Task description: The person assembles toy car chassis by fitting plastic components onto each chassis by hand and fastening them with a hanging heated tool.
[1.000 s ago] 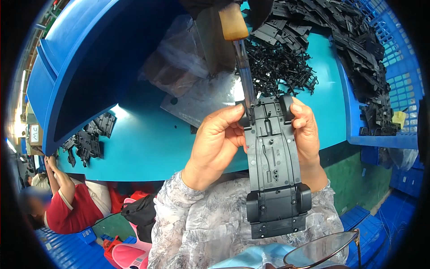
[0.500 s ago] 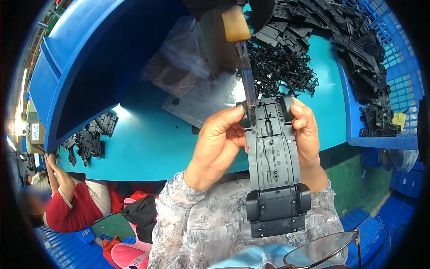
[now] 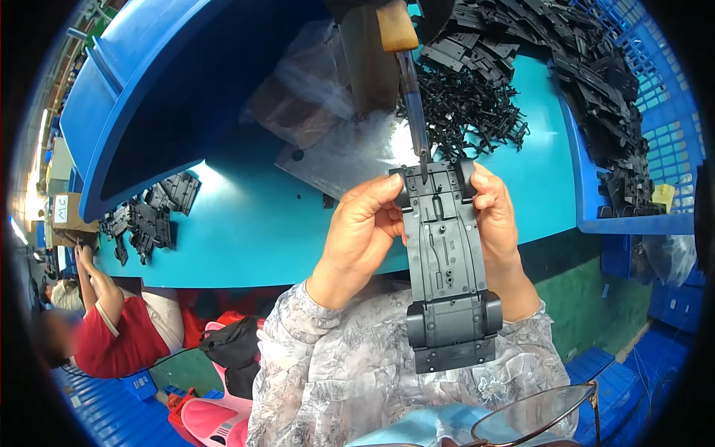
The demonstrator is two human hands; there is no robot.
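Note:
A black plastic toy car chassis (image 3: 449, 257) is held between both hands, its underside with ribs and small posts facing the camera. My left hand (image 3: 360, 235) pinches the upper left corner by the wheel arch. My right hand (image 3: 497, 216) closes round the upper right edge by the other arch. A clear-looking, pointed rod (image 3: 412, 97) hangs down from a yellowish block (image 3: 397, 28). Its dark tip overlaps the far end of the chassis near the left arch; whether it touches, I cannot tell. Behind it lies a heap of small black plastic parts (image 3: 480, 112).
Black chassis pieces fill a blue crate (image 3: 640, 230) on the right. More black parts (image 3: 141, 227) lie left on the teal table (image 3: 253, 257). A large blue bin (image 3: 97, 160) stands at upper left, beside plastic bags (image 3: 305, 97). Another person in red (image 3: 123, 339) sits at left.
Both hands have shifted the chassis slightly up and to the left. The rod's tip now overlaps a spot nearer the middle of the chassis's far end.

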